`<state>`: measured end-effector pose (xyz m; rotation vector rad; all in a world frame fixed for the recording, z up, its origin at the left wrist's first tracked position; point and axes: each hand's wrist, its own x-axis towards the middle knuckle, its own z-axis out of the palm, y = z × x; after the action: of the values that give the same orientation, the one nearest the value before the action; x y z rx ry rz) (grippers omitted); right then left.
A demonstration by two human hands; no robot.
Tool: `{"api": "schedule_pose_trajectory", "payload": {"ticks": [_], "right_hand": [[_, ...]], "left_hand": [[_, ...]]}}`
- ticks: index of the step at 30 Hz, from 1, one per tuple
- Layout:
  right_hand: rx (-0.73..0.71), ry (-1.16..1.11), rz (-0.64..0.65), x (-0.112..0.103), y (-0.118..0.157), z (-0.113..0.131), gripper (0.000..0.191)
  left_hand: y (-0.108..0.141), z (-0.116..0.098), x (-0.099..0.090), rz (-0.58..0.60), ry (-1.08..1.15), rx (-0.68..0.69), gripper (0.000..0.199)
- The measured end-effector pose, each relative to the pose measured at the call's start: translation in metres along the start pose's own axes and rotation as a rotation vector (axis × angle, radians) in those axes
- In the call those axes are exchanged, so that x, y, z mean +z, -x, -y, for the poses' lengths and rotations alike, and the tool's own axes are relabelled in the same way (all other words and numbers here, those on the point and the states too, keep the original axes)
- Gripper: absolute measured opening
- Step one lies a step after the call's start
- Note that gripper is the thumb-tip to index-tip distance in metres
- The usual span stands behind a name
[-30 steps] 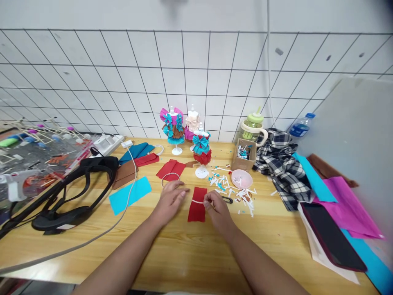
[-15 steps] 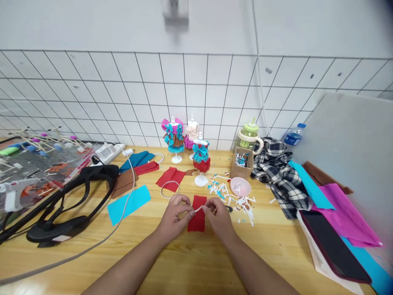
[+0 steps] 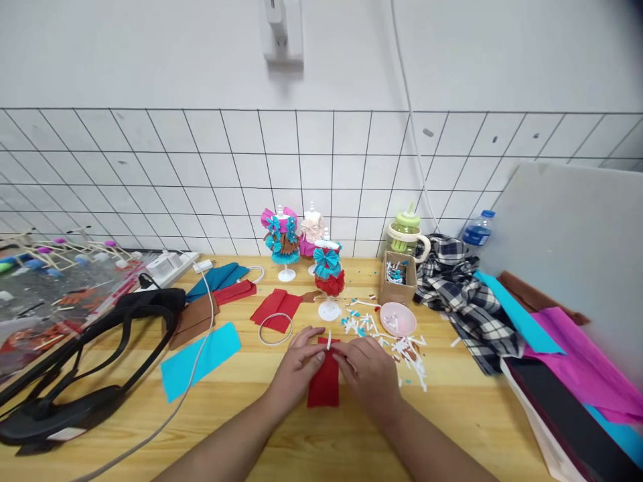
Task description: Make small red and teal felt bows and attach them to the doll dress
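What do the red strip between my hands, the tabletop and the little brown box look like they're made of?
Red strip: probably crepe paper, perhaps thin fabric; it looks matte and thin. Tabletop: wood or wood-look laminate, with pale grain lines and a slight sheen. Brown box: most likely cardboard, judging by its dull, plain tan sides.

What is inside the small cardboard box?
In the box, white and blue scraps show at the top. Its bottom, and anything under them, is covered.

head view | above table [image 3: 326, 445] | faces forward and down | table near | tiled wall [image 3: 351, 154] farther
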<state>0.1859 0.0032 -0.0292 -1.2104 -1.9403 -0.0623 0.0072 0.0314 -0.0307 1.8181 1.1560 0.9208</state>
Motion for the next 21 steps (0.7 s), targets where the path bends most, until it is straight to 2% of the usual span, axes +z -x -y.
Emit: {"api": "schedule_pose_trajectory", "payload": {"ticks": [3, 9, 16, 21], "right_hand": [[-0.017, 0.016, 0.0, -0.003, 0.0, -0.003, 0.012], [-0.056, 0.069, -0.001, -0.007, -0.002, -0.003, 0.012], [-0.075, 0.06, -0.014, -0.014, -0.001, -0.001, 0.013], [0.01, -0.047, -0.001, -0.016, 0.0, 0.006, 0.012]], "left_hand": [[0.005, 0.002, -0.001, -0.012, -0.025, 0.04, 0.028], [0.009, 0.0, 0.001, 0.057, -0.01, 0.1, 0.032], [0.015, -0.006, 0.005, 0.046, -0.027, 0.164, 0.032], [0.015, -0.013, 0.007, -0.039, -0.133, 0.187, 0.026]]}}
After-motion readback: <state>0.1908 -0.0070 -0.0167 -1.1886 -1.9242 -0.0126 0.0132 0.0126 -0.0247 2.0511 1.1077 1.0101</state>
